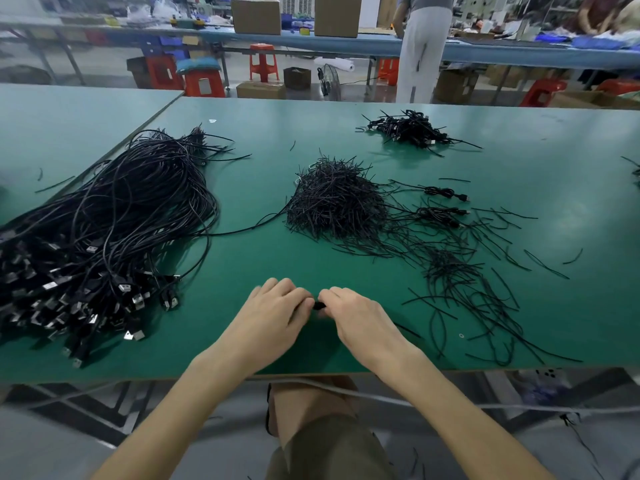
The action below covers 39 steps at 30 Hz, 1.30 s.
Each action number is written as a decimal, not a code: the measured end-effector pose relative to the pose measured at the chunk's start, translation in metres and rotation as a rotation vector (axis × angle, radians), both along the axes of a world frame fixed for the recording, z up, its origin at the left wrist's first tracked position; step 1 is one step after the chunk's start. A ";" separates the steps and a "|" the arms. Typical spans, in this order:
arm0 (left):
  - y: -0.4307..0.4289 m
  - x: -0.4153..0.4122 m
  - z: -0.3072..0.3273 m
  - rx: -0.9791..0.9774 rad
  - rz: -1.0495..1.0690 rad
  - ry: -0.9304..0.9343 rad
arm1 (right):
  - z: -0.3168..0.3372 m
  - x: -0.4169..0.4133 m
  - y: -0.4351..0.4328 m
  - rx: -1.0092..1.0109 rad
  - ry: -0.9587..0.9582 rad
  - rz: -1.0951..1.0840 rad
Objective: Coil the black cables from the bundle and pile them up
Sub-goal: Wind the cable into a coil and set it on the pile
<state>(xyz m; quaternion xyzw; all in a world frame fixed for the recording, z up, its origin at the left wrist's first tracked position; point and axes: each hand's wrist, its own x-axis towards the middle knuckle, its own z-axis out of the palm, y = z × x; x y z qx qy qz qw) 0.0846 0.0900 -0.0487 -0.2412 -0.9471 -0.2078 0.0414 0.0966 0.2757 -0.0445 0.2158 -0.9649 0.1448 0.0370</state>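
Pinching black cable (319,305) between both hands' fingers (302,300)

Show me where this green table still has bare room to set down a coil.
Bare green table lies far right, past the pile of coiled cables, and in the strip between the cable bundle and the heap of ties. Right of the right hand, scattered ties crowd the surface.

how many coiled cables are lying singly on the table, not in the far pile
2, both right of the heap of ties: one coiled cable farther back, another just nearer. The left hand and right hand pinch a black piece, mostly hidden.
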 end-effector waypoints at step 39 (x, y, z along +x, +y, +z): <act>0.000 -0.064 -0.024 0.796 0.444 -0.244 | -0.008 -0.124 -0.007 -0.564 0.002 -0.673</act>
